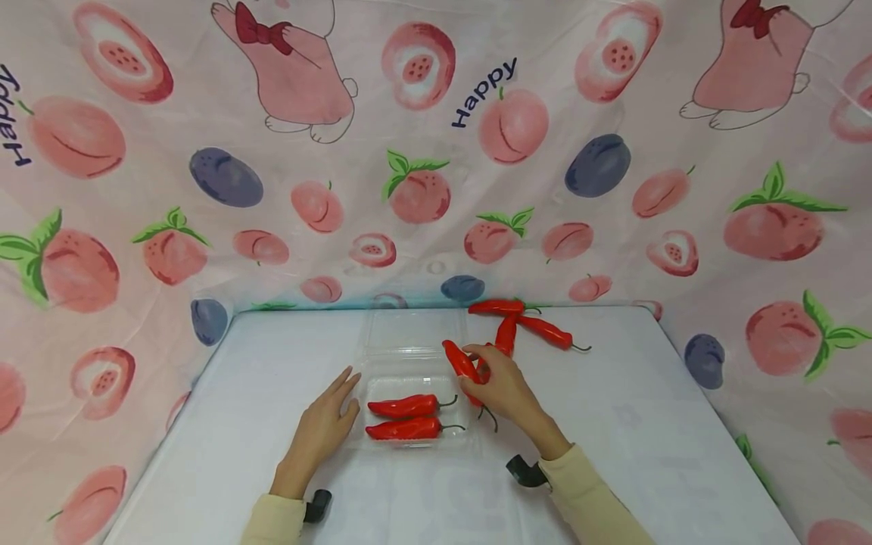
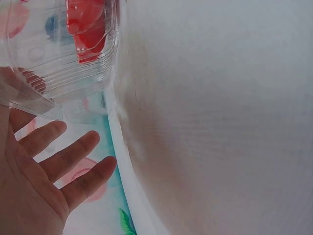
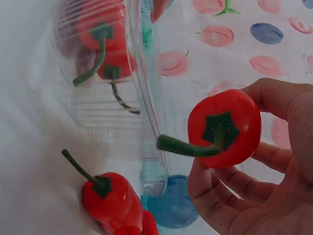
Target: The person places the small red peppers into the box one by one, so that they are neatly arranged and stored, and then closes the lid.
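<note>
A clear plastic clamshell box (image 1: 417, 386) lies on the table with its lid (image 1: 412, 331) folded back. Inside, two red chili peppers (image 1: 403, 406) lie side by side, stems to the right. My right hand (image 1: 502, 384) pinches another red pepper (image 3: 225, 128) between thumb and fingers, over the box's right side; its green stem faces the right wrist camera. Below it on the table, one more red pepper (image 3: 112, 200) is mostly hidden by the hand in the head view. My left hand (image 1: 323, 425) is at the box's left edge, its fingers (image 2: 80, 183) extended and spread.
Several loose red peppers (image 1: 545, 331) lie behind my right hand, near the table's back edge. A white cloth covers the table (image 1: 225, 424). Behind and at both sides hangs a fruit-print curtain (image 1: 381, 144). Black wrist mounts (image 1: 524, 471) sit at the sleeves.
</note>
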A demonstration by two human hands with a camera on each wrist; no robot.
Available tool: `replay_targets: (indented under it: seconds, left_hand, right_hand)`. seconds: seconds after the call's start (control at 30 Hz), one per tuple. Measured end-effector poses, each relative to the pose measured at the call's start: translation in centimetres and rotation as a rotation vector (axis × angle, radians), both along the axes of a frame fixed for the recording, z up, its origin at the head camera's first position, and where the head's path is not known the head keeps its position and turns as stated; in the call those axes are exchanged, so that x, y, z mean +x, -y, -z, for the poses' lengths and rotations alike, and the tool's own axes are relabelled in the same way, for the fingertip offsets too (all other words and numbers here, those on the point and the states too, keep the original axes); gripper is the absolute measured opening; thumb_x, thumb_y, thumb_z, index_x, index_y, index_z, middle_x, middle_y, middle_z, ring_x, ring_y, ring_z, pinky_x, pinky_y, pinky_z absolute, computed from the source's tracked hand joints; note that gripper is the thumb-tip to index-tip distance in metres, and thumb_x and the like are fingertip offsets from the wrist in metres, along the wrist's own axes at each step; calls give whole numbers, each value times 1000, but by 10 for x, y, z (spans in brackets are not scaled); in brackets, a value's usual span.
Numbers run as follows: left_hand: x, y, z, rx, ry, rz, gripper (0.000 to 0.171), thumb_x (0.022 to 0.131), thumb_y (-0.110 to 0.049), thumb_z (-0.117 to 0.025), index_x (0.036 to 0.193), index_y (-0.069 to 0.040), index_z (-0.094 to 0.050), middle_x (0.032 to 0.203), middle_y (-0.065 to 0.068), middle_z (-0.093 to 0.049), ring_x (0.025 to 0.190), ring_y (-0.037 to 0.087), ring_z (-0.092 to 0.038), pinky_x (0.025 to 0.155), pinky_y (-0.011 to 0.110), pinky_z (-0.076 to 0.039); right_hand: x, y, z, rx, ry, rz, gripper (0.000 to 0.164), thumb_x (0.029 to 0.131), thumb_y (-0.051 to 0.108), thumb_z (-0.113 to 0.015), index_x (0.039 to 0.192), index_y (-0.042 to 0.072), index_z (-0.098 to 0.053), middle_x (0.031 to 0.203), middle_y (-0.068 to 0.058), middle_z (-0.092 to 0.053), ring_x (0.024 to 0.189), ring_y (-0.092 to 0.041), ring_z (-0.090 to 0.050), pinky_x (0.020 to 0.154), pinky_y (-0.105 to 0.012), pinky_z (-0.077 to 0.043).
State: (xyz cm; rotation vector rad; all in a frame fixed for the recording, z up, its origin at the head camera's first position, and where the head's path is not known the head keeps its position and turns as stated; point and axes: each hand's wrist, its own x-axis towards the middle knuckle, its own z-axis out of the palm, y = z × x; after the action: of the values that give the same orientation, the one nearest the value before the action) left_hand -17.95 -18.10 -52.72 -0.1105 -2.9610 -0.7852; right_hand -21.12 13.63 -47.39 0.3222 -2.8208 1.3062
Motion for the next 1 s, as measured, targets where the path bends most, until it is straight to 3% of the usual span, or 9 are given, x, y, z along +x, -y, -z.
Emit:
replay_targets:
  seconds: [0.37, 0.6, 1.0]
  left_hand:
    - [-1, 1, 1, -1, -10, 8, 51, 97, -26, -56, 146, -17, -48, 157, 5, -40, 135, 34, -51, 103, 56, -47]
    - [-1, 1, 1, -5, -17, 9, 50, 96, -26, -57, 146, -18, -49, 157, 5, -40, 134, 34, -52, 103, 56, -48]
    - [-2, 2, 2, -7, 1, 3, 51, 97, -26, -56, 147, -19, -48, 158, 4, -39, 135, 35, -51, 104, 57, -46]
  right_hand:
    - [1, 13, 4, -23, 16, -52, 57, 80, 20, -79, 133, 17, -59, 121, -1, -64, 91, -18, -56, 61, -22, -56]
    - [1, 20, 5, -24, 26, -140, 51, 82, 21, -77, 131, 19, -60, 116, -1, -63, 90, -17, -58, 56, -19, -55]
    - [-3, 34, 2, 55, -1, -239, 50, 84, 25, -75, 132, 18, -59, 117, -1, -64, 95, -16, -59, 62, -19, -56]
